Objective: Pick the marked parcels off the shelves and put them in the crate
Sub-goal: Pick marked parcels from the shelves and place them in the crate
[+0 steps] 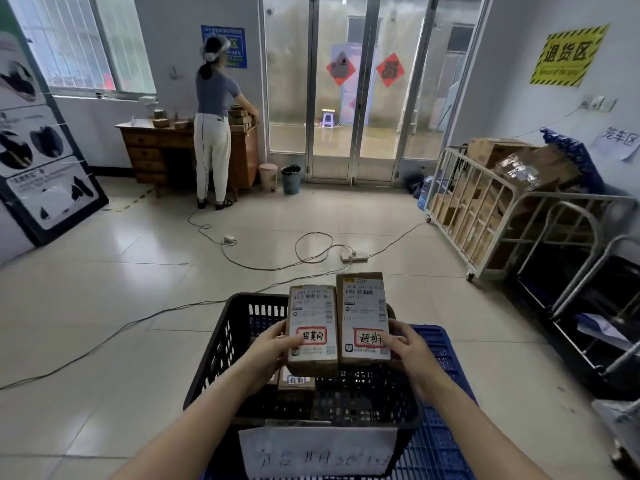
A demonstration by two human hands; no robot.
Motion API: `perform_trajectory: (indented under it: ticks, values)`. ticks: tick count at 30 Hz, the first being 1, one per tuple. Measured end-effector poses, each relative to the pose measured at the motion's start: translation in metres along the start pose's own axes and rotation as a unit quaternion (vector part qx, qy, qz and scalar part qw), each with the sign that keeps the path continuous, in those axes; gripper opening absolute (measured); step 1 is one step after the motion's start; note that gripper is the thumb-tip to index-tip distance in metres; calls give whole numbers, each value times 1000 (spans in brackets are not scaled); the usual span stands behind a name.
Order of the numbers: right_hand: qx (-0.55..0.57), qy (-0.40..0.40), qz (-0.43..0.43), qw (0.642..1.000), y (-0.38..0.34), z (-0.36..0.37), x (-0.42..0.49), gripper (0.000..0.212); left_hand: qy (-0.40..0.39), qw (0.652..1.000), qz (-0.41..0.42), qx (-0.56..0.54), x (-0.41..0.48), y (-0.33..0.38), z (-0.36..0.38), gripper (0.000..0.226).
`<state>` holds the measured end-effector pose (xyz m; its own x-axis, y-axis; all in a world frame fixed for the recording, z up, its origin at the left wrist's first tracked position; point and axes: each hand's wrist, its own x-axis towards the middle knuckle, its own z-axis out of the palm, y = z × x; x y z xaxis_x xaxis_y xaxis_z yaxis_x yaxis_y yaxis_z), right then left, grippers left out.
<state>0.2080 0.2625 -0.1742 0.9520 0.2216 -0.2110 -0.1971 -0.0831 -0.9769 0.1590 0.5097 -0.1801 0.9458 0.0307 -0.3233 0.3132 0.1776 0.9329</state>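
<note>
We stand in a tiled room with glass doors at the far end, a wooden desk (pixel 166 147) far left where another person (pixel 213 133) sorts boxes, and a wire cage trolley (pixel 485 216) of cartons on the right. Near us a black crate (pixel 221 344) sits on a blue pallet (pixel 446 375), a paper label (pixel 318 452) taped to its near wall.

We hold two marked parcels side by side just above the crate. Our left hand (pixel 268 348) grips the left parcel (pixel 311 327) at its near left edge, fingers underneath and thumb on its top face. Our right hand (pixel 410 348) grips the right parcel (pixel 363 317) the same way at its near right edge. Both carry red-bordered stickers near the thumbs. A third marked parcel (pixel 296 382) already lies on the crate floor, partly hidden below the left one.

These look like small stiff cardboard boxes, probably light, since one hand carries each. The cardboard should give fair grip, though the glossy labels may be slicker. Holding them by the long edges seems sound, and they likely tolerate being set down flat in the open right part of the crate.
</note>
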Motion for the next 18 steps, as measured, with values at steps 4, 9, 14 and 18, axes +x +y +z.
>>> perform_trajectory:
  ticks: [4, 9, 14, 18]
  values:
    - [-18, 20, 38, 999, 22, 5, 36, 31, -15, 999, -51, 4, 48, -18, -9, 38]
    - [-34, 56, 88, 994, 58, 12, 82, 37, -32, 993, -112, 9, 112, -46, -23, 49]
    - [-74, 90, 131, 984, 91, 18, 111, 38, -48, 983, -173, 23, 155, -79, -26, 48]
    - [-124, 113, 162, 973, 111, 11, 132, 37, -61, 974, -218, 20, 185, -102, -22, 50]
